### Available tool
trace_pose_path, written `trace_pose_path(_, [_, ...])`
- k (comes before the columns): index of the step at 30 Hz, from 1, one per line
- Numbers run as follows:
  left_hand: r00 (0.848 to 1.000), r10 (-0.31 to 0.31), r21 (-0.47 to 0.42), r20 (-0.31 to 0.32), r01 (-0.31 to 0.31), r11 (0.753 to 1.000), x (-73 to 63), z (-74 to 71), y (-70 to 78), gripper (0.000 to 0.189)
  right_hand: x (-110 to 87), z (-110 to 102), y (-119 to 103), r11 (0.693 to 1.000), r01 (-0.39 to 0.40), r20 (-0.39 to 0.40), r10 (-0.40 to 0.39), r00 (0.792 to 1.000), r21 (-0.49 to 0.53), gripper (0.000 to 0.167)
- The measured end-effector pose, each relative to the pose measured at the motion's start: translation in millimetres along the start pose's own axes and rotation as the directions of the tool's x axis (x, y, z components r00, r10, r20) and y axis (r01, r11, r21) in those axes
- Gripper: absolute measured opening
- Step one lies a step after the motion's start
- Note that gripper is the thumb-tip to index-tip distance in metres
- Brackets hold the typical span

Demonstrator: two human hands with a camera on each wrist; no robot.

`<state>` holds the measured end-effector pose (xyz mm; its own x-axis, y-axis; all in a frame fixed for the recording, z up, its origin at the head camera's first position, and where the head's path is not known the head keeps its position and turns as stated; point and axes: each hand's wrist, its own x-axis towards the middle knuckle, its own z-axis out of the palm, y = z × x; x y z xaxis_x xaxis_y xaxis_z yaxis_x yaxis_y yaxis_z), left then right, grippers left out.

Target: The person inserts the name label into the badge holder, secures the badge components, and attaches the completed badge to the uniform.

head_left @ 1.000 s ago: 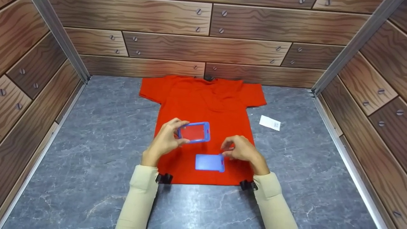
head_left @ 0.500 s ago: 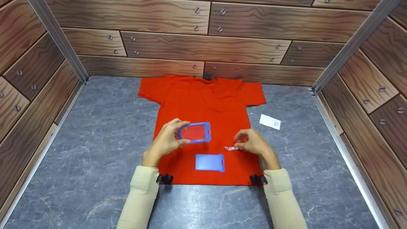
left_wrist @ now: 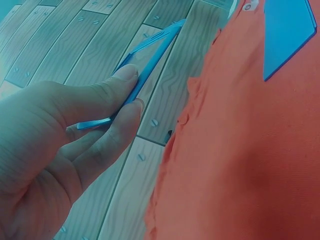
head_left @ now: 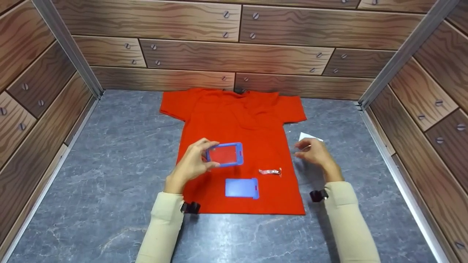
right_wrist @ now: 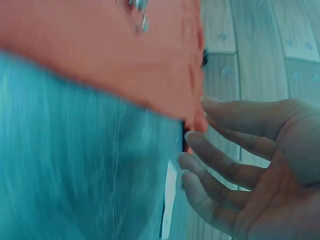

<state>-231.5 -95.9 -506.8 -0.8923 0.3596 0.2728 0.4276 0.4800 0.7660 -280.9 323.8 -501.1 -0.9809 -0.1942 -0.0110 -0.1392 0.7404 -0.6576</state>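
Observation:
My left hand (head_left: 192, 160) pinches the blue rectangular frame of a badge holder (head_left: 239, 153) between thumb and fingers, above the red T-shirt (head_left: 226, 120); the shirt shows through its window. The left wrist view has this frame edge-on, tilted, with thumb and fingers on its sides. On the shirt below lies a flat blue panel (head_left: 241, 187) with a wider tab end. A small clear strap clip (head_left: 270, 171) lies to its upper right. My right hand (head_left: 315, 151) hovers by the white card (head_left: 306, 136), covering most of it in the head view; its fingers are spread apart and hold nothing.
The shirt lies flat on a grey marbled surface (head_left: 128, 138). Wood-patterned walls (head_left: 190, 54) with metal corner strips (head_left: 67, 47) enclose it at the back and both sides.
My right hand has put the strap clip down on the shirt and moved right to the white card. The left hand keeps its hold on the blue frame, nearly still.

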Motion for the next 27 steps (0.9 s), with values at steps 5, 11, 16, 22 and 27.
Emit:
trace_pose_path(5, [1.000, -0.006, -0.007, 0.003, 0.006, 1.000, -0.9, 0.2, -0.2, 0.057, 4.7, -13, 17, 0.997, -0.064, -0.028, 0.063, 0.998, -0.047, 0.033])
trace_pose_path(11, [1.000, 0.006, -0.004, 0.002, -0.006, 1.000, -0.6, -0.7, -0.5, 0.057, 12.1, -22, 30, 0.987, -0.118, -0.077, 0.110, 0.991, -0.111, 0.037])
trace_pose_path(16, [1.000, 0.007, 0.002, -0.001, -0.007, 1.000, -0.9, -1.4, -0.9, 0.056, 19.5, -24, 37, 0.979, -0.143, -0.088, 0.131, 0.988, -0.145, 0.039])
trace_pose_path(22, [1.000, -0.001, 0.015, -0.007, 0.001, 1.000, -1.9, -3.2, -0.5, 0.056, 28.3, -24, 46, 0.971, -0.162, -0.081, 0.150, 0.985, -0.176, 0.041])
trace_pose_path(27, [1.000, 0.009, 0.028, -0.012, -0.008, 1.000, -1.5, -3.7, -1.0, 0.056, 33.2, -25, 49, 0.956, -0.185, -0.102, 0.165, 0.981, -0.228, 0.045])
